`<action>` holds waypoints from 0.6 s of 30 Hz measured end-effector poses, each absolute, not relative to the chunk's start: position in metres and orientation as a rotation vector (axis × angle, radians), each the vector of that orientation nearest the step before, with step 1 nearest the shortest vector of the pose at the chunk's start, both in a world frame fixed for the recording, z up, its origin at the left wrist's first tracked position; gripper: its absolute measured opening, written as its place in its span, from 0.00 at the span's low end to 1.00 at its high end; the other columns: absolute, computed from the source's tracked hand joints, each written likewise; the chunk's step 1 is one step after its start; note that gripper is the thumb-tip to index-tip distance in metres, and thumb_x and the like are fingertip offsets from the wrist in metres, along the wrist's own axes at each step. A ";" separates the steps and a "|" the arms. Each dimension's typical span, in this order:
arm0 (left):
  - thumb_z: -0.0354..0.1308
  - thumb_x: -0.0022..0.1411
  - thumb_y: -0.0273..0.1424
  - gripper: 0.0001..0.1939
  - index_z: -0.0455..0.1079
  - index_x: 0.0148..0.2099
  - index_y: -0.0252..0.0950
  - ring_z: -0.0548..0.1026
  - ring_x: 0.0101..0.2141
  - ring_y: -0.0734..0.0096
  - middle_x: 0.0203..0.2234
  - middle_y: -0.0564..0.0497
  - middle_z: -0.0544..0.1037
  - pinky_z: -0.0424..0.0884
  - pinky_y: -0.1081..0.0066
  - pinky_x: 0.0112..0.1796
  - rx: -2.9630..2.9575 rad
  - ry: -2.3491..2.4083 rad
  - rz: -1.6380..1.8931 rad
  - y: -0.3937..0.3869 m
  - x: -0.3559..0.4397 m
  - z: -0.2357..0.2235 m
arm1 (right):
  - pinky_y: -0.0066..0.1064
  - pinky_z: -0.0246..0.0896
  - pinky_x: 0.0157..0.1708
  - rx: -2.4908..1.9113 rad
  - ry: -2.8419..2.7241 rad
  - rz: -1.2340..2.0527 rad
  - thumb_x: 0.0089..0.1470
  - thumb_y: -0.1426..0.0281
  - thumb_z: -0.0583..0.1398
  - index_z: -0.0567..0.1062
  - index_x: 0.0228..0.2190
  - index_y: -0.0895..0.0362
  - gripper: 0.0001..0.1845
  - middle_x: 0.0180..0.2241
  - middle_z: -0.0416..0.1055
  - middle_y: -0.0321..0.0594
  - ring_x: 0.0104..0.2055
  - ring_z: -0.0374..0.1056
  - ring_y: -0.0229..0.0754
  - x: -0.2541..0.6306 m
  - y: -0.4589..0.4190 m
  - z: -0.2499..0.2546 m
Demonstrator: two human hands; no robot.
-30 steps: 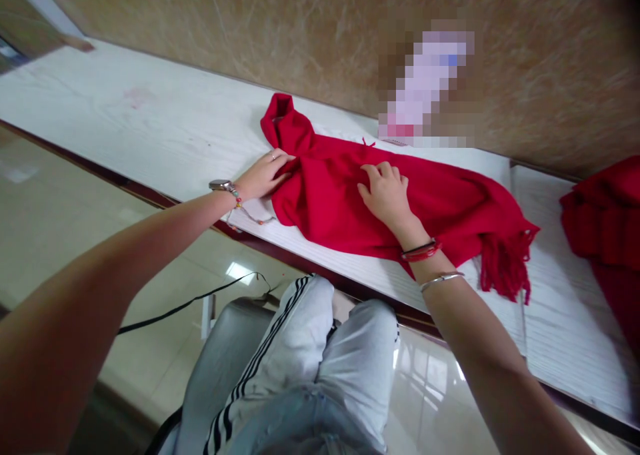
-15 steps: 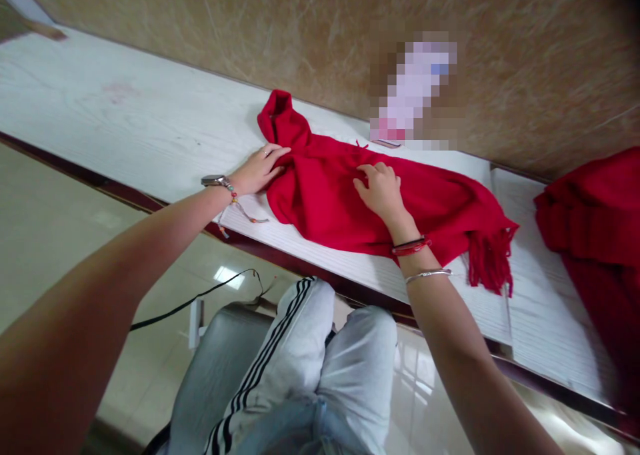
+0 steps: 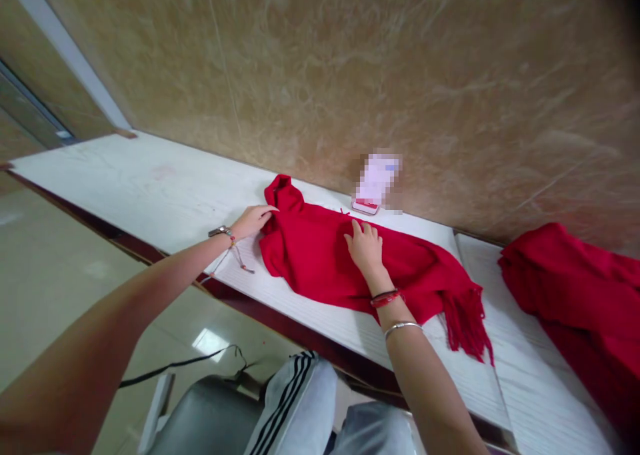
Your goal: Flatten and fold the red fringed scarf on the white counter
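Observation:
A red scarf [image 3: 320, 255] lies folded lengthwise on a narrow white table [image 3: 175, 195]. Its fringe hangs together at the right end, and the left end is bunched up into a raised loop. At that left end my left hand [image 3: 251, 222] rests with fingers stretched out, their tips touching the cloth near the bunched part. My right hand [image 3: 366, 247] lies palm down on the middle of the scarf, fingers spread and slightly bent. Neither hand appears to grip the fabric.
A phone [image 3: 373, 182] with a blurred screen leans on the marbled wall [image 3: 300, 82] behind the scarf. More red cloth [image 3: 565, 288] is heaped at the right. Below the table's front edge are a grey chair [image 3: 210, 408] and my legs [image 3: 305, 402].
The view has tilted upward, showing more wall. My left hand's fingers are closer together, still at the scarf's left end. My right hand stays on its middle, and the scarf looks nearly the same.

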State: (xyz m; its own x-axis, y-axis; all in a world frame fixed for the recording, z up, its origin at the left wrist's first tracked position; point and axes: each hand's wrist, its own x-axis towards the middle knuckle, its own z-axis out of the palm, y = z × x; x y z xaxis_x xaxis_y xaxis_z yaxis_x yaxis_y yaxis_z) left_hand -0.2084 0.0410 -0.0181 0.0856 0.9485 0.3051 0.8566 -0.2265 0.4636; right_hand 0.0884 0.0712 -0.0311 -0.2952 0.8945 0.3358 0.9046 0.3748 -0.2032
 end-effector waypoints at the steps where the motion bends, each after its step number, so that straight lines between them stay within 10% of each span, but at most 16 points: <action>1: 0.44 0.58 0.31 0.17 0.72 0.43 0.34 0.71 0.40 0.68 0.38 0.50 0.76 0.65 0.70 0.45 2.097 1.882 0.911 0.045 -0.208 -0.006 | 0.43 0.56 0.39 -1.593 -2.242 -0.029 0.54 0.70 0.52 0.65 0.49 0.59 0.19 0.43 0.66 0.54 0.45 0.59 0.52 0.091 0.074 -0.031; 6: 0.55 0.52 0.35 0.19 0.70 0.46 0.31 0.73 0.33 0.68 0.33 0.49 0.76 0.69 0.68 0.36 1.893 1.675 1.085 0.058 -0.192 0.072 | 0.44 0.54 0.41 -1.578 -2.153 -0.060 0.54 0.74 0.50 0.71 0.40 0.60 0.14 0.38 0.69 0.52 0.43 0.61 0.52 0.104 0.080 -0.024; 11: 0.57 0.50 0.27 0.22 0.67 0.50 0.34 0.72 0.40 0.67 0.41 0.48 0.75 0.68 0.67 0.42 2.047 1.332 0.823 0.057 -0.166 0.121 | 0.42 0.53 0.47 -1.198 -2.006 -0.007 0.54 0.71 0.50 0.62 0.52 0.59 0.22 0.50 0.61 0.52 0.52 0.55 0.48 0.102 0.079 -0.021; 18: 0.49 0.53 0.20 0.19 0.70 0.46 0.37 0.70 0.45 0.67 0.42 0.51 0.75 0.61 0.68 0.49 2.250 1.458 0.616 0.050 -0.145 0.029 | 0.46 0.47 0.53 -1.185 -2.213 0.174 0.54 0.69 0.51 0.53 0.57 0.60 0.30 0.57 0.54 0.53 0.58 0.48 0.49 0.090 0.078 -0.039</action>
State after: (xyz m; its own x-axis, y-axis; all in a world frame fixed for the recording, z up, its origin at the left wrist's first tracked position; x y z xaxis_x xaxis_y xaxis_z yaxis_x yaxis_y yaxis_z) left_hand -0.1448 0.0503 0.0291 0.3626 0.9197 0.1502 0.7492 -0.3836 0.5400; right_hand 0.0902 0.0778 -0.0390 -0.4092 0.7904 0.4559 0.7094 0.5898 -0.3858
